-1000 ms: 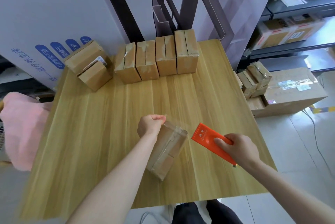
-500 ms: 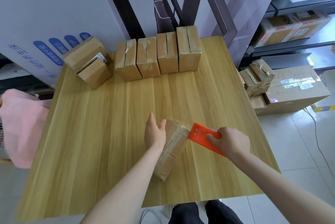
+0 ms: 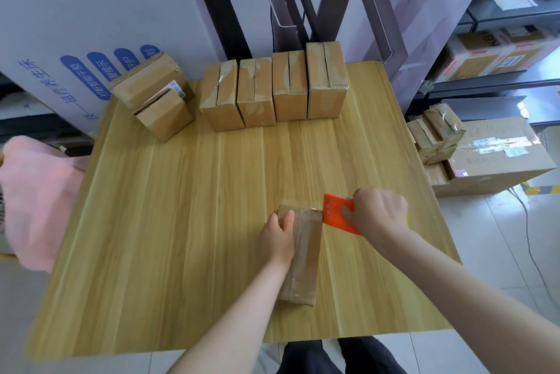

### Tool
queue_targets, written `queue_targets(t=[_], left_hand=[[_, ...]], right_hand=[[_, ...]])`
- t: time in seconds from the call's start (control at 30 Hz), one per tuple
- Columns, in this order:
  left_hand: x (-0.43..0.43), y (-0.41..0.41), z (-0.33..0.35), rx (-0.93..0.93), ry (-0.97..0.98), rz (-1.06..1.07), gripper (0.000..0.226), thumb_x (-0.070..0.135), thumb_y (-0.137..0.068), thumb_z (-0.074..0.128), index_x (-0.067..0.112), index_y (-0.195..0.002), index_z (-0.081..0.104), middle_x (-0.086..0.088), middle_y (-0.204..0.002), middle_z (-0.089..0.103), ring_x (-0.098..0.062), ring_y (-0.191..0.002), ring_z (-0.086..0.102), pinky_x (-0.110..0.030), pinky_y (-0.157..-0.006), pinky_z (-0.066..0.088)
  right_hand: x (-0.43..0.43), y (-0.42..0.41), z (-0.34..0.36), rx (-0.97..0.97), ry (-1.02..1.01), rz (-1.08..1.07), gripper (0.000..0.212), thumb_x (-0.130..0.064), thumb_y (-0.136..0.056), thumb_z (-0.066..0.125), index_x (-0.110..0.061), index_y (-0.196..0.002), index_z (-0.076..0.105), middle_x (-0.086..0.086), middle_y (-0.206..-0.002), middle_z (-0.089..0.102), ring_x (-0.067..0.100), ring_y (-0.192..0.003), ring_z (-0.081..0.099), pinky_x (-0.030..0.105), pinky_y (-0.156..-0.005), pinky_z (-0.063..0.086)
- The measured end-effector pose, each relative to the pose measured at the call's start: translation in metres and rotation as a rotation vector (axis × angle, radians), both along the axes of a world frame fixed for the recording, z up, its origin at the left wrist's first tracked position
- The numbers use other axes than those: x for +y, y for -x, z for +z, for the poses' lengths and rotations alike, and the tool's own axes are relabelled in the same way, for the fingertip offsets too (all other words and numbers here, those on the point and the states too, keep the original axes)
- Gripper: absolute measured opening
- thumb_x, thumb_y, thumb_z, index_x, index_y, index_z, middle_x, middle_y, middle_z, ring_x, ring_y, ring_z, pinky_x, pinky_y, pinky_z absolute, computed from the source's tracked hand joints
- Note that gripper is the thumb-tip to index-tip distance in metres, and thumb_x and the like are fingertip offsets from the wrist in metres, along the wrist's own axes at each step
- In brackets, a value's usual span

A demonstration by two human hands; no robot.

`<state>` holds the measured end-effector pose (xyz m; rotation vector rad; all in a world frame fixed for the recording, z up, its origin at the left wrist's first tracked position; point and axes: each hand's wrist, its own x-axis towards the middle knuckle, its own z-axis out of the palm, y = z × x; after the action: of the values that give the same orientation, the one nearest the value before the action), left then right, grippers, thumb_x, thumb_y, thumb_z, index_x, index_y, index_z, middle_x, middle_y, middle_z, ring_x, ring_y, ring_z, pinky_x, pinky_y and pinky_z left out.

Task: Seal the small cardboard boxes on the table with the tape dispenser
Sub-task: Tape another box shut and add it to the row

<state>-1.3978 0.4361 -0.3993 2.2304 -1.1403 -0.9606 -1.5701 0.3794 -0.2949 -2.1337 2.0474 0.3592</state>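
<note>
Wooden table (image 3: 181, 222), stockroom shelving at right. Small cardboard box (image 3: 304, 255) lies lower centre. Left hand (image 3: 278, 237) grips its far end, thumb on top, probably pinning it against sliding. Right hand (image 3: 378, 213) is closed round the orange tape dispenser (image 3: 336, 211), whose edge touches the box's far right corner, likely laying or cutting tape. Count: one gripped box, row of four boxes (image 3: 272, 91) upper centre, two stacked boxes (image 3: 151, 91) upper left, one dispenser.
</note>
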Motion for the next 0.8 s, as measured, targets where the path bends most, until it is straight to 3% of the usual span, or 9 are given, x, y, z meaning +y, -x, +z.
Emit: queue_targets(t=[0.13, 0.23, 0.3, 0.47, 0.53, 0.6, 0.7, 0.8], left_hand=[[-0.001, 0.006, -0.002, 0.074, 0.042, 0.076, 0.055, 0.053, -0.098, 0.035, 0.010, -0.129, 0.051, -0.001, -0.128, 0.059, -0.024, -0.122, 0.053, -0.028, -0.087, 0.039], [-0.002, 0.006, -0.006, 0.084, -0.038, 0.110, 0.065, 0.057, -0.096, 0.034, 0.013, -0.144, 0.039, -0.003, -0.144, 0.048, -0.023, -0.132, 0.044, -0.035, -0.102, 0.037], [-0.004, 0.006, -0.007, 0.074, -0.063, 0.128, 0.065, 0.060, -0.095, 0.034, 0.016, -0.144, 0.039, -0.001, -0.143, 0.050, -0.023, -0.130, 0.047, -0.035, -0.099, 0.038], [-0.006, 0.014, -0.005, 0.086, -0.074, 0.221, 0.056, 0.061, -0.094, 0.033, 0.022, -0.131, 0.049, 0.004, -0.124, 0.062, -0.023, -0.113, 0.059, -0.032, -0.084, 0.041], [-0.008, 0.023, -0.003, 0.121, -0.070, 0.314, 0.049, 0.062, -0.093, 0.033, 0.025, -0.118, 0.054, 0.005, -0.111, 0.065, -0.023, -0.101, 0.063, -0.034, -0.083, 0.047], [-0.011, 0.036, -0.001, 0.181, -0.061, 0.428, 0.046, 0.060, -0.093, 0.035, 0.023, -0.113, 0.056, 0.003, -0.107, 0.067, -0.024, -0.095, 0.064, -0.035, -0.082, 0.049], [-0.016, 0.055, 0.002, 0.374, 0.021, 0.620, 0.044, 0.050, -0.094, 0.044, 0.018, -0.121, 0.057, -0.002, -0.113, 0.067, -0.027, -0.103, 0.064, -0.029, -0.084, 0.046], [-0.020, 0.060, 0.001, 0.520, 0.051, 0.694, 0.045, 0.045, -0.095, 0.047, 0.014, -0.128, 0.052, -0.007, -0.121, 0.063, -0.028, -0.108, 0.060, -0.038, -0.096, 0.046]], right_hand=[[-0.001, -0.017, -0.007, 0.093, 0.046, 0.008, 0.024, -0.028, -0.091, 0.046, -0.023, -0.068, 0.049, -0.005, -0.061, 0.050, 0.016, -0.051, 0.043, 0.024, -0.046, 0.017], [0.008, -0.028, -0.029, 0.060, -0.127, -0.017, 0.020, -0.023, -0.092, 0.047, -0.022, -0.078, 0.062, -0.002, -0.083, 0.068, 0.020, -0.076, 0.064, 0.024, -0.052, 0.029], [0.021, -0.022, -0.049, 0.010, -0.190, -0.071, 0.022, -0.029, -0.093, 0.047, -0.021, -0.087, 0.066, 0.000, -0.091, 0.070, 0.023, -0.085, 0.065, 0.026, -0.060, 0.036], [0.039, 0.015, -0.064, -0.176, -0.099, -0.368, 0.044, -0.057, -0.090, 0.046, -0.020, -0.070, 0.056, -0.001, -0.068, 0.061, 0.025, -0.069, 0.062, 0.027, -0.060, 0.041], [0.033, 0.023, -0.055, -0.300, 0.009, -0.486, 0.050, -0.061, -0.089, 0.046, -0.017, -0.069, 0.060, 0.003, -0.066, 0.063, 0.027, -0.062, 0.062, 0.028, -0.059, 0.044], [0.025, 0.023, -0.041, -0.492, 0.130, -0.610, 0.056, -0.061, -0.088, 0.048, -0.013, -0.062, 0.058, 0.002, -0.056, 0.057, 0.026, -0.055, 0.056, 0.027, -0.052, 0.038], [0.024, 0.010, -0.030, -0.879, 0.248, -0.805, 0.058, -0.055, -0.086, 0.056, -0.010, -0.051, 0.048, 0.001, -0.045, 0.042, 0.021, -0.046, 0.040, 0.028, -0.047, 0.029], [0.034, -0.009, -0.032, -1.150, 0.232, -1.015, 0.054, -0.052, -0.087, 0.060, -0.006, -0.059, 0.053, 0.006, -0.052, 0.044, 0.019, -0.050, 0.039, 0.030, -0.053, 0.033]])
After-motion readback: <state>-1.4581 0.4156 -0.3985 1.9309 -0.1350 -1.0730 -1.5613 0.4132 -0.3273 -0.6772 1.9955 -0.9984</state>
